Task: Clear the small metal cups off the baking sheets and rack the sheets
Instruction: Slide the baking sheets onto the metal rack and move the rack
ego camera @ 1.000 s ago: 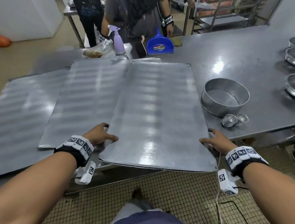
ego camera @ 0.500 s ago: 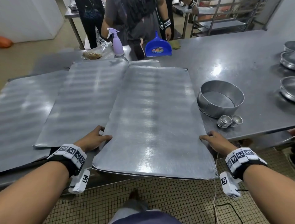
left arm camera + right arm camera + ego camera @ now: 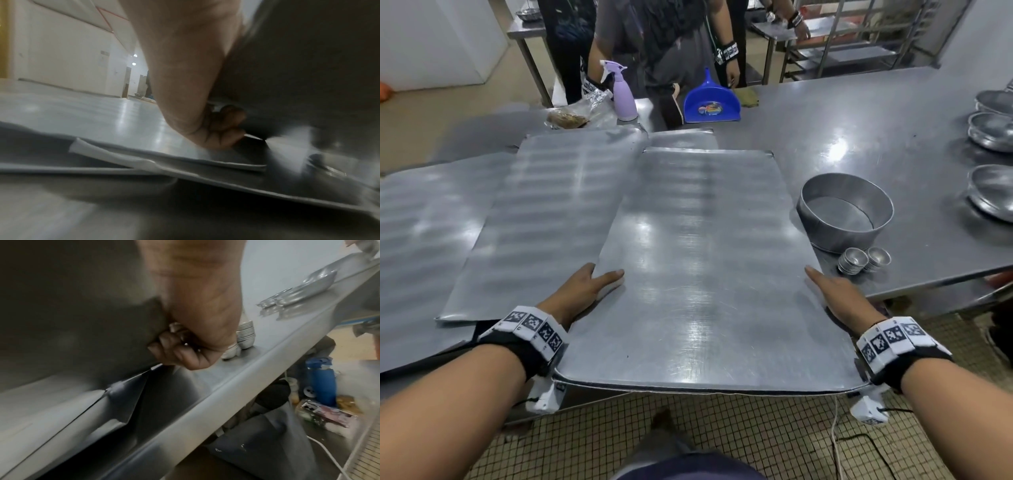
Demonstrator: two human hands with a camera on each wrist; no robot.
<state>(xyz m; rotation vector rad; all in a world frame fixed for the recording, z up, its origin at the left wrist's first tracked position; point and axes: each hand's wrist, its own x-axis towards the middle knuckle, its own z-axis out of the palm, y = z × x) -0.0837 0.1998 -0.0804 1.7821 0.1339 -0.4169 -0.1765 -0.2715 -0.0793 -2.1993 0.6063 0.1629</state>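
Observation:
A large flat baking sheet (image 3: 698, 274) lies in front of me, its near end hanging past the table edge. My left hand (image 3: 585, 286) grips its left edge, thumb on top and fingers (image 3: 228, 123) curled underneath. On the opposite edge my right hand (image 3: 839, 291) grips the same way, fingers (image 3: 176, 352) curled below the sheet's underside (image 3: 72, 313). Two more sheets (image 3: 544, 219) lie overlapped to the left. Two small stacks of metal cups (image 3: 864, 260) stand on the table just right of the sheet, also in the right wrist view (image 3: 244, 334).
A round cake tin (image 3: 846, 212) stands behind the cups. Metal bowls (image 3: 993, 130) line the right edge of the steel table (image 3: 859, 113). A purple spray bottle (image 3: 621, 90) and a blue dustpan (image 3: 712, 102) sit at the far side, where people stand. A metal rack (image 3: 859, 44) stands beyond.
The sheet has slid toward me, its near end now further past the table edge. Both hands have shifted forward along its side edges.

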